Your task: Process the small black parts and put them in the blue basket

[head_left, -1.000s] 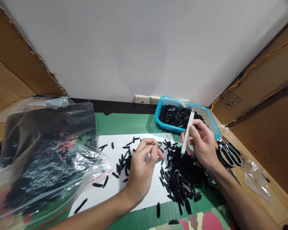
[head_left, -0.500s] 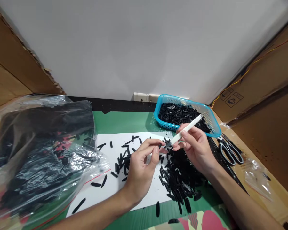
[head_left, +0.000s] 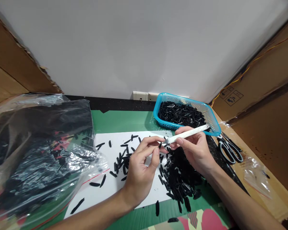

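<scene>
Between the fingertips of my left hand (head_left: pixel 144 163) is a small black strip (head_left: pixel 160 145). My right hand (head_left: pixel 194 145) grips a white-handled craft knife (head_left: pixel 188 134), its short grey tip pointing left and meeting the strip or very close to it. Beneath both hands, loose black strips (head_left: pixel 123 161) lie scattered over a white sheet of paper (head_left: pixel 105 199). A dense heap of the same strips (head_left: pixel 182 172) spreads below my right hand, over the sheet's right edge and onto the green surface.
A blue basket (head_left: pixel 158 119) of black pieces stands at the back right. Scissors (head_left: pixel 227 151) and a small clear bag (head_left: pixel 256 177) lie at right. A large clear zip bag (head_left: pixel 45 159) with black contents fills the left. Cardboard (head_left: pixel 266 95) and a white wall (head_left: pixel 105 48) enclose the space.
The knife has swung flatter, its back end lowered to the right and its tip moved left toward the strip. My left hand stays nearly in place.
</scene>
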Motion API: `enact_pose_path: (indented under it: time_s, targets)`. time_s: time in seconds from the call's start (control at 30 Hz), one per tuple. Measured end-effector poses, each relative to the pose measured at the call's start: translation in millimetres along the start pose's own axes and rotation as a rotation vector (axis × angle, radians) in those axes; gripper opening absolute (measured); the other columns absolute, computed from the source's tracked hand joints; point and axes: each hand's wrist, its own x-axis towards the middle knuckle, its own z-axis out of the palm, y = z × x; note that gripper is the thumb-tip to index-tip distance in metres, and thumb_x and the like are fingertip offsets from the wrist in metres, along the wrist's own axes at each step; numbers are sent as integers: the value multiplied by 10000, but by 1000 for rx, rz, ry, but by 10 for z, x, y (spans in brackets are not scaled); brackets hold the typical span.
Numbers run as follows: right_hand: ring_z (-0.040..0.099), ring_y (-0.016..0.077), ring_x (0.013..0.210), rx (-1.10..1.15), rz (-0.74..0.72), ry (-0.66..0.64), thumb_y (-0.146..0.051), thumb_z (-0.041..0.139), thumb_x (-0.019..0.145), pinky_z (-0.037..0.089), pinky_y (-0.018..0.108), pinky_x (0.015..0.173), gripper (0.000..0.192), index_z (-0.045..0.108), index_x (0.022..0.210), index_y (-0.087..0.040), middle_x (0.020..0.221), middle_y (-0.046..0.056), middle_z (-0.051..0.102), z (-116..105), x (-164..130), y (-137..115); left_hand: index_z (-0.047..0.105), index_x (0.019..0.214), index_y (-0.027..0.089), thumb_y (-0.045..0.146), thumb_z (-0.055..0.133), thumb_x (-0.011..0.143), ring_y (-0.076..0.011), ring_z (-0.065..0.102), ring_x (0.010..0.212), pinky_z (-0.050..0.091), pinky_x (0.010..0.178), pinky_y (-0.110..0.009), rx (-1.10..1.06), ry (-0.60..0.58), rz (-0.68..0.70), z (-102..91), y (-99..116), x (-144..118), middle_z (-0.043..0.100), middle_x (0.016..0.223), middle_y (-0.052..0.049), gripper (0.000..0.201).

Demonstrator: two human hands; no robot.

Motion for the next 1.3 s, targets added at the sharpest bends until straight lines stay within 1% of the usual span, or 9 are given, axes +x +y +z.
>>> enact_pose_path:
  time_s: [0.17, 0.27, 0.37, 0.43, 0.6, 0.77, 0.87, 1.0, 1.3]
  targets:
    - [776, 195, 660, -27, 21, 11, -380, 901, 799, 674, 327, 685, 238, 828, 944, -205, 736, 35, 812, 17, -1, -10, 801, 859, 221, 261, 538, 1059, -196, 672, 1110, 542, 969, -319, 42, 5, 8, -6, 17, 0, 709, 1156, -69, 333]
    - [783, 198, 695, -25, 0, 1, -389, 870, 841, 676, 328, 691, 198, 830, 944, -225, 761, 35, 812, 5, 5, -5, 804, 940, 223, 265, 514, 1071, -187, 648, 1105, 532, 955, -305, 66, 25, 14, -13, 21, 4, 670, 1144, -69, 322]
    - [785, 189, 743, -52, -39, -12, -326, 877, 841, 674, 317, 703, 106, 823, 898, -255, 834, 15, 791, -36, 10, 12, 783, 1033, 225, 251, 478, 1086, -181, 616, 1127, 518, 948, -292, 95, 46, 26, -16, 24, 3, 630, 1154, -67, 311]
    - [777, 183, 764, -122, -85, -18, -260, 904, 805, 667, 314, 722, 101, 813, 848, -253, 872, 7, 763, -60, 2, 20, 766, 1060, 227, 223, 461, 1090, -173, 605, 1134, 506, 957, -282, 112, 45, 49, -18, 28, -7, 614, 1150, -60, 306]
    - [752, 190, 785, -317, -207, -57, -204, 875, 834, 632, 302, 709, 115, 769, 853, -243, 828, 13, 733, -13, -73, -35, 734, 1053, 218, 167, 453, 1081, -180, 603, 1133, 504, 972, -288, 147, 29, 129, -11, 39, -40, 607, 1136, -66, 287]
    - [776, 244, 1005, -387, -308, -152, -185, 776, 929, 662, 386, 839, 76, 723, 951, -235, 1056, 72, 782, 72, -154, -117, 716, 1064, 214, 153, 455, 1072, -207, 605, 1134, 512, 997, -331, 157, 31, 147, 0, 32, -45, 608, 1148, -85, 269]
    - [790, 241, 1044, -423, -306, -186, -153, 761, 941, 670, 392, 874, 104, 703, 974, -232, 1120, 75, 811, 75, -179, -117, 713, 1076, 215, 157, 453, 1070, -216, 605, 1124, 521, 980, -340, 175, 38, 156, 0, 23, -47, 609, 1153, -88, 267]
    - [810, 260, 1030, -412, -286, -179, -156, 775, 932, 685, 422, 882, 116, 683, 950, -225, 1094, 78, 834, 64, -187, -92, 710, 1077, 216, 153, 456, 1069, -209, 610, 1114, 521, 969, -329, 186, 40, 157, 1, 18, -42, 612, 1149, -78, 262]
    - [811, 250, 1036, -395, -263, -171, -128, 774, 928, 694, 386, 851, 132, 687, 933, -226, 1048, 58, 840, 62, -186, -99, 707, 1075, 220, 146, 461, 1066, -207, 609, 1125, 510, 980, -324, 180, 30, 148, 3, 22, -38, 609, 1161, -73, 257]
